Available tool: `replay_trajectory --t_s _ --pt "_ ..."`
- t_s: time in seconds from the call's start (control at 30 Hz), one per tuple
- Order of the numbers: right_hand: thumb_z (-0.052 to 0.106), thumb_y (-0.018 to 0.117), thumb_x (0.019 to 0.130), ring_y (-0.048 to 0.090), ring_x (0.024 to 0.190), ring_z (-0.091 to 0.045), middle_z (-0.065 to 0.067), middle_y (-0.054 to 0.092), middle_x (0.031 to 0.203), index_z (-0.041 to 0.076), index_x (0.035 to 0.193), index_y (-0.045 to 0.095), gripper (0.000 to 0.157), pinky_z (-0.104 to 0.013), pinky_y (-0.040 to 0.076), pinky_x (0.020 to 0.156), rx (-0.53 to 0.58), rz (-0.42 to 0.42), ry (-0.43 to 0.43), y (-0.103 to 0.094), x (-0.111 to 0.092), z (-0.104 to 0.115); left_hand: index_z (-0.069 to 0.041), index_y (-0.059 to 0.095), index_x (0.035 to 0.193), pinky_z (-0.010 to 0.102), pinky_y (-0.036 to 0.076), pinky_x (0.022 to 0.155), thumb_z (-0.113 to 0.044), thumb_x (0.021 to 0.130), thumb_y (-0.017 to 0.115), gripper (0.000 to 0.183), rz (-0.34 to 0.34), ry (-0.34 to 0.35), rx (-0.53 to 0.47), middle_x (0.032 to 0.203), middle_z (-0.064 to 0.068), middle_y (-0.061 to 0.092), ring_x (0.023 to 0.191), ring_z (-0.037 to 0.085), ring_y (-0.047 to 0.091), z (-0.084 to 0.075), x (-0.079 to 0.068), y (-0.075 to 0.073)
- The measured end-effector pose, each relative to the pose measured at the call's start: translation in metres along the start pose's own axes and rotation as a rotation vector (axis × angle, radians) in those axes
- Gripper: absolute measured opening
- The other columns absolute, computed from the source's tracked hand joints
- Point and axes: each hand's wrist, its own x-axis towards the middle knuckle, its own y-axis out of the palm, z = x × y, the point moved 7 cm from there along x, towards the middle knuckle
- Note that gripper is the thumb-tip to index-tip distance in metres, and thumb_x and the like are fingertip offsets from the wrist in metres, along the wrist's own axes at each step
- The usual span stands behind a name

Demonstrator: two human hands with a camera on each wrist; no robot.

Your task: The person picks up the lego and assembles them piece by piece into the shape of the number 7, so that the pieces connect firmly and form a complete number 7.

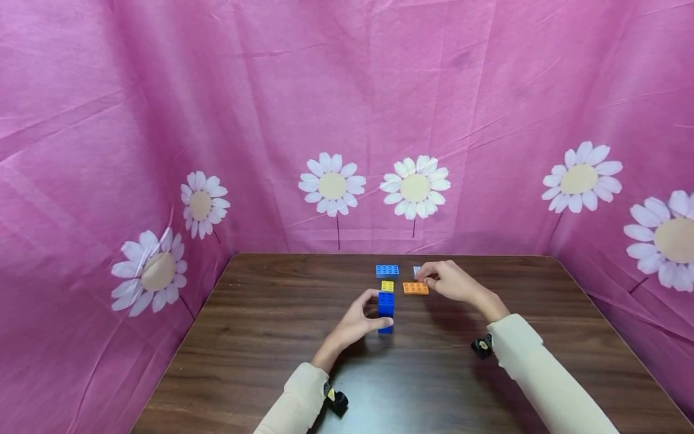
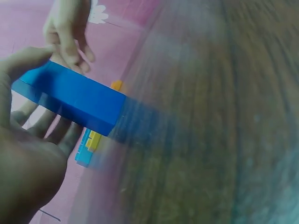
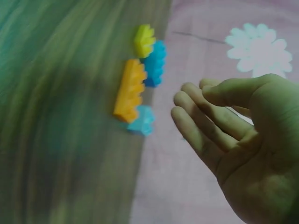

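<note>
My left hand (image 1: 351, 322) grips an upright dark blue toy block stack (image 1: 386, 306), thumb on the near side and fingers behind. In the left wrist view its smooth blue side (image 2: 79, 91) lies between thumb and fingers. My right hand (image 1: 452, 282) hovers just above and right of an orange building brick (image 1: 415, 289). Its fingers (image 3: 201, 130) are loosely bent with nothing between them in the right wrist view. Behind the orange brick, a light blue brick (image 1: 416, 272) is partly hidden by that hand. A small yellow brick (image 1: 387, 286) stands just behind the stack.
A medium blue brick (image 1: 387, 271) lies behind the yellow one, near the back edge of the brown wooden table (image 1: 260, 325). A pink cloth (image 1: 347, 96) with printed daisies hangs around the back and sides.
</note>
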Motion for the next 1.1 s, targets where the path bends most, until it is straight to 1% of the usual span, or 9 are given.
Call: replay_trajectory --t_s 0.07,0.13,0.27,0.43,0.57,0.73,0.87,1.1 --pt "-0.007 0.06 0.097 0.075 0.1 -0.031 -0.017 0.079 0.108 -0.003 0.114 0.076 0.024 -0.048 0.063 0.088 -0.028 -0.031 -0.004 0.002 0.001 -0.007 -0.005 0.059 0.138 0.043 0.055 0.108 -0.006 0.093 0.08 0.049 -0.003 0.033 -0.067 0.128 0.014 0.064 0.118 0.022 0.066 -0.005 -0.001 -0.001" --pt "-0.007 0.062 0.096 0.075 0.103 -0.033 -0.017 0.079 0.11 -0.002 0.112 0.077 0.023 -0.051 0.063 0.09 -0.05 -0.06 0.013 0.006 0.002 -0.015 -0.003 0.058 0.14 0.04 0.054 0.11 -0.004 0.094 0.078 0.05 -0.007 0.068 -0.121 0.128 0.016 0.063 0.118 0.019 0.065 -0.011 -0.001 -0.001" --pt "-0.005 0.067 0.095 0.075 0.106 -0.033 -0.016 0.079 0.113 -0.001 0.114 0.078 0.022 -0.053 0.062 0.092 -0.083 -0.087 0.017 0.017 0.004 -0.027 -0.001 0.06 0.139 0.034 0.052 0.111 -0.002 0.095 0.078 0.047 -0.037 0.12 -0.161 0.125 0.015 0.065 0.115 0.014 0.062 -0.017 -0.002 -0.002" --pt "0.001 0.074 0.095 0.071 0.101 -0.031 -0.016 0.076 0.114 -0.001 0.118 0.076 0.023 -0.055 0.06 0.091 -0.132 -0.056 -0.006 0.035 0.006 -0.033 -0.002 0.065 0.135 0.03 0.054 0.107 -0.004 0.095 0.079 0.042 -0.081 0.105 -0.156 0.122 0.014 0.067 0.112 0.012 0.063 -0.014 -0.003 -0.004" --pt "0.004 0.076 0.094 0.067 0.105 -0.032 -0.015 0.074 0.115 -0.001 0.119 0.075 0.025 -0.056 0.058 0.094 -0.171 -0.021 0.013 0.045 0.005 -0.037 -0.003 0.066 0.135 0.031 0.054 0.108 -0.003 0.094 0.079 0.043 -0.092 0.079 -0.168 0.123 0.017 0.068 0.113 0.013 0.063 -0.011 -0.003 -0.004" --pt "0.003 0.078 0.093 0.066 0.108 -0.033 -0.015 0.074 0.117 0.001 0.117 0.074 0.025 -0.056 0.057 0.095 -0.182 -0.022 0.037 0.048 0.003 -0.039 -0.003 0.067 0.134 0.032 0.055 0.108 -0.003 0.094 0.08 0.042 -0.097 0.066 -0.174 0.123 0.014 0.069 0.114 0.014 0.064 -0.009 -0.001 -0.002" --pt "0.003 0.079 0.093 0.067 0.11 -0.034 -0.015 0.073 0.118 0.002 0.116 0.073 0.024 -0.057 0.056 0.098 -0.185 -0.032 0.037 0.05 0.003 -0.04 -0.002 0.067 0.133 0.032 0.055 0.107 -0.002 0.095 0.079 0.04 -0.095 0.07 -0.182 0.122 0.017 0.069 0.113 0.016 0.065 -0.009 0.0 0.001" --pt "0.002 0.078 0.094 0.068 0.108 -0.034 -0.015 0.073 0.116 0.0 0.119 0.07 0.026 -0.057 0.057 0.098 -0.189 -0.04 0.031 0.051 0.004 -0.042 -0.003 0.067 0.133 0.035 0.055 0.108 -0.004 0.094 0.08 0.04 -0.087 0.077 -0.186 0.12 0.01 0.07 0.112 0.014 0.065 -0.008 0.002 0.004"
